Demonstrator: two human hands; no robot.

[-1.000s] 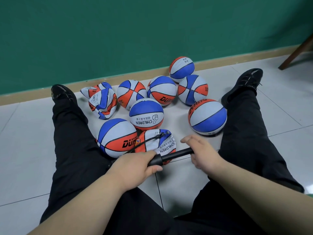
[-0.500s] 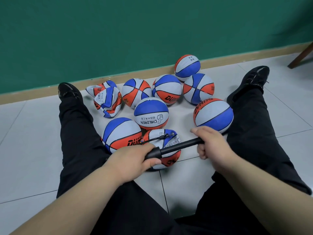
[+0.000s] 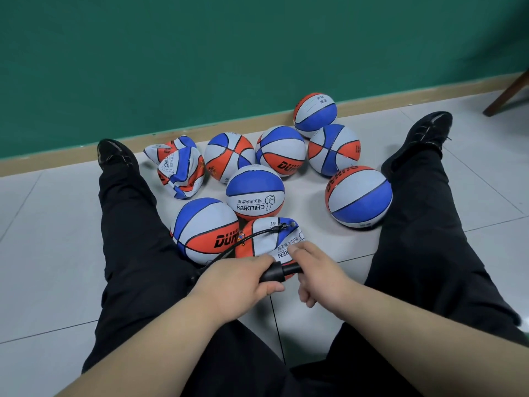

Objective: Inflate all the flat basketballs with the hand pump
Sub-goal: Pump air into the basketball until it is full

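A black hand pump [image 3: 279, 274] lies across my lap, between my legs. My left hand [image 3: 237, 285] grips its barrel and my right hand [image 3: 319, 275] grips its handle, pushed in close to the barrel. A thin black hose [image 3: 252, 236] runs from the pump to the valve of a flat, crumpled red, white and blue basketball [image 3: 267, 239] just beyond my hands. Two more flat balls [image 3: 181, 174] lie crumpled by my left foot. Several round balls [image 3: 359, 196] of the same colours sit on the floor between my legs.
I sit on a grey tiled floor [image 3: 51, 239] with my legs in black trousers spread around the balls. A green wall [image 3: 229, 53] with a wooden skirting runs behind. A brown furniture leg [image 3: 506, 94] stands at the far right.
My right hand has pushed the pump handle in toward the barrel, so the extended rod seen half a second ago is now almost hidden. My left hand stays on the barrel.
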